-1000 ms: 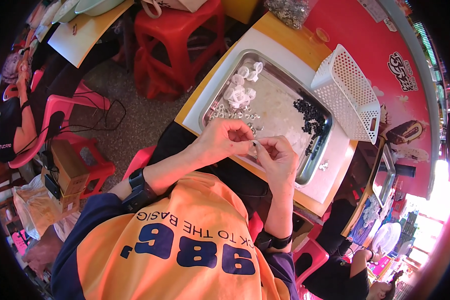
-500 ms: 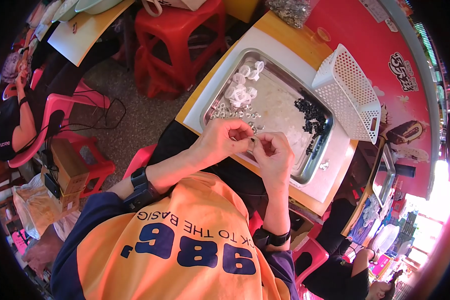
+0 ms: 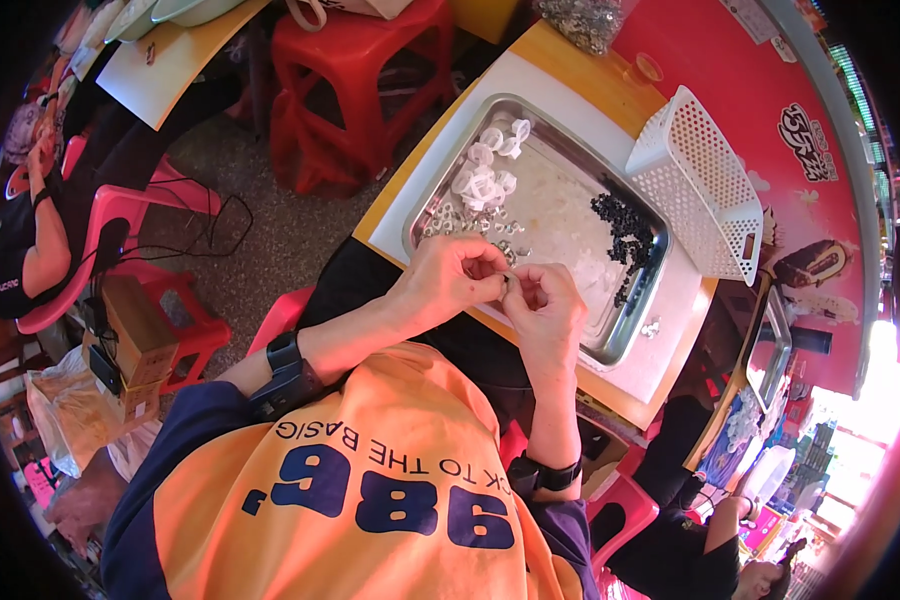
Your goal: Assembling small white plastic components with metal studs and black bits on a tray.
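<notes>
My left hand (image 3: 452,275) and my right hand (image 3: 545,308) meet over the near edge of a metal tray (image 3: 625,352). Thumb and fingers of both are pinched together around something tiny, partly dark, whose kind I cannot make out. Inside the tray, white plastic ring-shaped pieces (image 3: 483,187) lie in a heap at the left. Small clear and shiny parts (image 3: 467,219) are scattered nearer my left hand. A spread of small black pieces (image 3: 625,240) covers the tray's right side.
A white perforated basket (image 3: 698,190) stands against the tray's right rim. Beyond it lies a clear bag of small parts (image 3: 582,22). A red stool (image 3: 355,60) is at the far left of the table. Other people sit at both sides.
My hands stay pinched together at nearly the same spot, with only slight finger movement. The tray and its contents look unmoved apart from a small shift of the view.
</notes>
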Demonstrator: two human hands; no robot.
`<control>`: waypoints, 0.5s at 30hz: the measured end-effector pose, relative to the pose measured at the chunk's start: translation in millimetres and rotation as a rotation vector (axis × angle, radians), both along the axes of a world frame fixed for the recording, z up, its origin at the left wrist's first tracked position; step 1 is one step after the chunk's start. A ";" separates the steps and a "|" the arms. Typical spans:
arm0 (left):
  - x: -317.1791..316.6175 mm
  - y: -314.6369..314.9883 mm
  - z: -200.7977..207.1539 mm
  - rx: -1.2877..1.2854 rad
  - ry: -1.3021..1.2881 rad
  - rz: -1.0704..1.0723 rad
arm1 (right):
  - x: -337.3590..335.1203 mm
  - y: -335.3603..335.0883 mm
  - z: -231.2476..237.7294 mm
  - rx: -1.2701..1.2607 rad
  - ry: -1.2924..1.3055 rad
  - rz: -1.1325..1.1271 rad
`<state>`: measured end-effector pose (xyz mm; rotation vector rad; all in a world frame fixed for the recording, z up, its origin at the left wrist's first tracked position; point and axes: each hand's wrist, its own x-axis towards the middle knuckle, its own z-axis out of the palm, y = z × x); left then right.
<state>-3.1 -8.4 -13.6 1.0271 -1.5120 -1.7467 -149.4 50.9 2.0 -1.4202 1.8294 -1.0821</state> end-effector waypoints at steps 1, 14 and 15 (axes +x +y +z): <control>-0.2 0.7 0.2 -0.001 -0.001 0.000 | 0.9 -0.9 0.6 0.006 -0.020 -0.009; -0.5 5.8 1.2 -0.104 -0.006 0.032 | -6.5 3.7 0.1 0.153 -0.461 -0.048; -0.4 5.9 1.2 -0.103 -0.008 0.027 | -6.4 3.9 0.6 0.152 -0.460 -0.048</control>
